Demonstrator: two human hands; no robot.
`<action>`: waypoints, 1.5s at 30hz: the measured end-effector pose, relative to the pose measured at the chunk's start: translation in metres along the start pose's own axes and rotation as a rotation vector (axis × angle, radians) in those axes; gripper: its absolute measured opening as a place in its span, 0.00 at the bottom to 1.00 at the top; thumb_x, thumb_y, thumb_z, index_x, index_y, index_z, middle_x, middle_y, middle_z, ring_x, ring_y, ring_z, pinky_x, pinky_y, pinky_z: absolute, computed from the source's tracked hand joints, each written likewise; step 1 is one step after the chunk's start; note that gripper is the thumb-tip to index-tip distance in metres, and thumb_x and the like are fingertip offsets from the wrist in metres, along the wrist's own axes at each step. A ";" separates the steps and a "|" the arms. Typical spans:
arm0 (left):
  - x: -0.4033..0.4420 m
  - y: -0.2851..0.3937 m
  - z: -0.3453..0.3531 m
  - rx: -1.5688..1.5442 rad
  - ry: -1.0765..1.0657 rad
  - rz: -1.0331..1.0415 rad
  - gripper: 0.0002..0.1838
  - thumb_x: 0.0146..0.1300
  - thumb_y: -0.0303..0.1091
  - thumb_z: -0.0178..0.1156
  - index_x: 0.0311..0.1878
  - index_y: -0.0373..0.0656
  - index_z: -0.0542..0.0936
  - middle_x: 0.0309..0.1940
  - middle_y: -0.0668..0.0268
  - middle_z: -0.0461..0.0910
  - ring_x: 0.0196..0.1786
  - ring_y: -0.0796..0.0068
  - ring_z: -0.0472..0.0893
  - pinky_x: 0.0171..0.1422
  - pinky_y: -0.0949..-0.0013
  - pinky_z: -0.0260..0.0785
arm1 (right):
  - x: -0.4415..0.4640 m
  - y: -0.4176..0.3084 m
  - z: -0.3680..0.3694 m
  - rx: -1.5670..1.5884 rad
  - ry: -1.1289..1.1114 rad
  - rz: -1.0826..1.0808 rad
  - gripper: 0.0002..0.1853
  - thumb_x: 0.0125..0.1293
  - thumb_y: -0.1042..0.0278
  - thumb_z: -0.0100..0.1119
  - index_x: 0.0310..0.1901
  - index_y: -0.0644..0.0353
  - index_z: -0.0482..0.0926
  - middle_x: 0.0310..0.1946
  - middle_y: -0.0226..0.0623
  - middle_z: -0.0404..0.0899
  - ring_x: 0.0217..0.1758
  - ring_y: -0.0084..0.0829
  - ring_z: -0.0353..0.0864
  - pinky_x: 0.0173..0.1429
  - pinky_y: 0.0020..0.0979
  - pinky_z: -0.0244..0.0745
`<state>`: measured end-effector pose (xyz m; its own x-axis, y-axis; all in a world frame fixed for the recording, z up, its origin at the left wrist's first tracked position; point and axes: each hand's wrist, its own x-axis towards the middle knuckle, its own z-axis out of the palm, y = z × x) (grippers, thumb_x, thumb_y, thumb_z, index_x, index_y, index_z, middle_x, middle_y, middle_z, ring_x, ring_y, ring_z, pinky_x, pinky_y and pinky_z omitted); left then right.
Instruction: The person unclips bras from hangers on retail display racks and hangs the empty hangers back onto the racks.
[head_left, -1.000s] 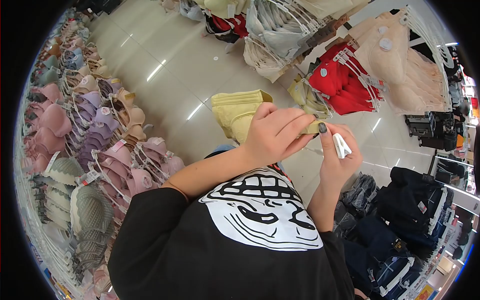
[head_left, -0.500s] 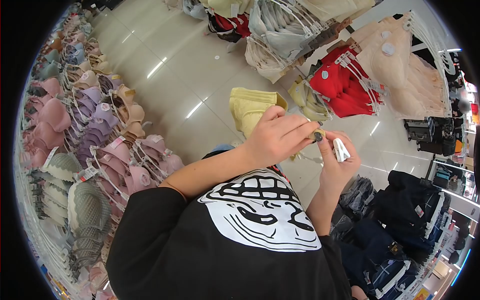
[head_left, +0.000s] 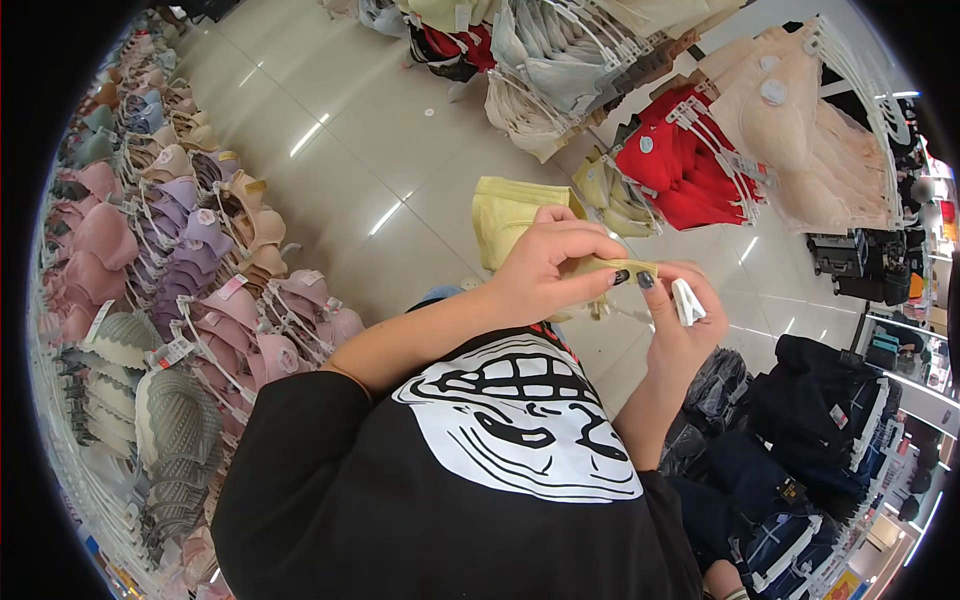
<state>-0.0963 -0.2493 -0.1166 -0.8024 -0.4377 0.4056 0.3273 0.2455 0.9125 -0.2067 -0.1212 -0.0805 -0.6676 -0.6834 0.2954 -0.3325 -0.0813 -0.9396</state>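
Note:
A pale yellow undergarment (head_left: pixel 500 222) hangs beyond my left hand, its exact cut hidden by my fingers. My left hand (head_left: pixel 560 258) pinches its edge band between thumb and fingers. From there the yellow band (head_left: pixel 640 268) runs across to my right hand (head_left: pixel 685 305), where thumb and forefinger grip its end. A white plastic clip (head_left: pixel 687 302) sticks out from the curled fingers of that same hand. Both hands are closed, close together in front of my chest.
Racks of pink, purple and beige bras (head_left: pixel 200 235) line the left side. Ahead to the right hang red garments (head_left: pixel 670 165) and peach ones (head_left: pixel 785 130) on white hangers. Dark clothing (head_left: pixel 820 400) hangs at lower right. Glossy tiled floor (head_left: pixel 340 150) lies between.
The band between my hands now shows as a longer, straighter strip, with my fingertips slightly farther apart. The hanging yellow fabric has shifted a little to the right.

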 end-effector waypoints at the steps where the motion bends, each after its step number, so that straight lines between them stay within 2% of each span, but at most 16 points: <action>1: -0.001 0.000 -0.001 0.029 0.016 0.014 0.08 0.51 0.32 0.59 0.36 0.44 0.78 0.27 0.73 0.74 0.32 0.81 0.69 0.49 0.72 0.49 | 0.001 0.003 -0.003 -0.010 -0.034 -0.020 0.10 0.49 0.77 0.65 0.34 0.67 0.79 0.30 0.36 0.76 0.26 0.16 0.69 0.29 0.15 0.60; 4: 0.000 0.003 -0.006 0.114 0.051 0.062 0.08 0.50 0.31 0.59 0.35 0.44 0.77 0.26 0.73 0.74 0.31 0.80 0.68 0.50 0.71 0.49 | 0.002 0.000 -0.008 0.139 -0.122 0.052 0.20 0.51 0.68 0.65 0.44 0.66 0.70 0.31 0.40 0.76 0.23 0.15 0.64 0.28 0.15 0.58; 7: 0.002 0.008 -0.014 0.187 0.059 0.112 0.08 0.48 0.30 0.59 0.34 0.45 0.77 0.25 0.73 0.73 0.29 0.79 0.68 0.49 0.71 0.49 | -0.002 0.012 -0.006 0.262 -0.140 -0.013 0.25 0.55 0.61 0.61 0.47 0.61 0.58 0.32 0.45 0.74 0.24 0.16 0.61 0.29 0.16 0.57; 10: 0.000 0.008 -0.020 0.253 0.038 0.158 0.08 0.47 0.29 0.60 0.33 0.45 0.76 0.25 0.73 0.72 0.28 0.78 0.68 0.48 0.70 0.51 | -0.004 0.015 -0.005 0.314 -0.156 -0.046 0.23 0.58 0.60 0.59 0.43 0.57 0.53 0.36 0.49 0.69 0.27 0.20 0.60 0.31 0.18 0.58; 13: 0.001 0.010 -0.023 0.315 0.012 0.231 0.09 0.46 0.29 0.61 0.33 0.46 0.76 0.24 0.73 0.71 0.28 0.77 0.68 0.47 0.70 0.52 | -0.006 0.021 -0.005 0.405 -0.250 -0.132 0.23 0.57 0.59 0.59 0.43 0.57 0.54 0.39 0.49 0.65 0.29 0.22 0.61 0.33 0.19 0.59; 16: 0.002 0.014 -0.026 0.399 -0.029 0.300 0.10 0.45 0.28 0.61 0.34 0.47 0.76 0.25 0.74 0.71 0.28 0.77 0.69 0.47 0.69 0.53 | -0.009 0.026 -0.006 0.394 -0.291 -0.125 0.24 0.55 0.62 0.61 0.42 0.57 0.54 0.40 0.48 0.63 0.30 0.22 0.62 0.34 0.20 0.59; 19: 0.004 0.017 -0.026 0.431 -0.052 0.368 0.11 0.45 0.27 0.61 0.35 0.46 0.76 0.26 0.72 0.73 0.28 0.77 0.71 0.45 0.68 0.52 | -0.011 0.021 -0.003 0.322 -0.215 -0.111 0.25 0.52 0.71 0.62 0.46 0.59 0.57 0.38 0.45 0.65 0.27 0.20 0.61 0.32 0.18 0.58; 22: 0.004 0.017 -0.023 0.420 -0.069 0.401 0.12 0.44 0.25 0.60 0.35 0.45 0.76 0.27 0.72 0.74 0.28 0.77 0.71 0.44 0.69 0.52 | -0.008 0.001 -0.003 0.166 -0.197 -0.003 0.22 0.46 0.81 0.62 0.45 0.64 0.67 0.35 0.40 0.67 0.25 0.16 0.61 0.29 0.15 0.55; 25: 0.005 0.017 -0.021 0.409 -0.090 0.411 0.12 0.43 0.25 0.61 0.35 0.45 0.76 0.26 0.73 0.74 0.28 0.76 0.71 0.43 0.69 0.53 | -0.005 -0.001 -0.003 0.052 -0.244 -0.054 0.16 0.44 0.85 0.62 0.39 0.67 0.76 0.32 0.35 0.69 0.24 0.14 0.62 0.26 0.13 0.53; 28: 0.005 0.016 -0.021 0.367 -0.118 0.380 0.12 0.44 0.25 0.61 0.35 0.45 0.76 0.26 0.72 0.74 0.28 0.76 0.71 0.43 0.69 0.53 | -0.010 0.001 0.000 0.067 -0.133 -0.073 0.10 0.44 0.85 0.63 0.32 0.69 0.77 0.31 0.35 0.70 0.26 0.15 0.64 0.26 0.14 0.53; 34: 0.004 0.012 -0.020 0.292 -0.124 0.282 0.11 0.46 0.27 0.61 0.36 0.44 0.76 0.24 0.71 0.72 0.27 0.74 0.69 0.43 0.70 0.53 | -0.008 0.001 0.004 0.069 -0.141 -0.138 0.10 0.47 0.85 0.61 0.34 0.70 0.77 0.31 0.36 0.71 0.26 0.16 0.65 0.26 0.15 0.55; 40: 0.003 0.013 -0.021 0.268 -0.132 0.224 0.11 0.47 0.27 0.61 0.37 0.43 0.76 0.23 0.69 0.71 0.25 0.72 0.67 0.43 0.70 0.53 | -0.008 0.001 0.006 0.101 -0.138 -0.049 0.11 0.46 0.85 0.61 0.35 0.69 0.76 0.32 0.36 0.70 0.26 0.16 0.65 0.27 0.15 0.56; 43: 0.002 0.013 -0.018 0.272 -0.063 0.252 0.10 0.46 0.28 0.60 0.35 0.44 0.76 0.21 0.71 0.70 0.24 0.74 0.65 0.41 0.71 0.52 | -0.007 0.005 0.003 0.102 -0.225 -0.010 0.17 0.46 0.82 0.63 0.38 0.65 0.70 0.33 0.37 0.68 0.30 0.18 0.64 0.31 0.17 0.58; 45: 0.002 0.011 -0.017 0.285 -0.022 0.278 0.10 0.45 0.28 0.60 0.34 0.45 0.76 0.21 0.72 0.70 0.23 0.75 0.65 0.41 0.71 0.52 | -0.007 0.009 0.006 0.242 -0.267 -0.033 0.20 0.47 0.79 0.62 0.40 0.61 0.64 0.35 0.38 0.65 0.33 0.20 0.62 0.36 0.19 0.59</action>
<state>-0.0860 -0.2617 -0.1045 -0.7144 -0.3030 0.6308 0.3845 0.5832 0.7156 -0.2007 -0.1211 -0.0920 -0.4514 -0.8402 0.3004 -0.1620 -0.2539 -0.9536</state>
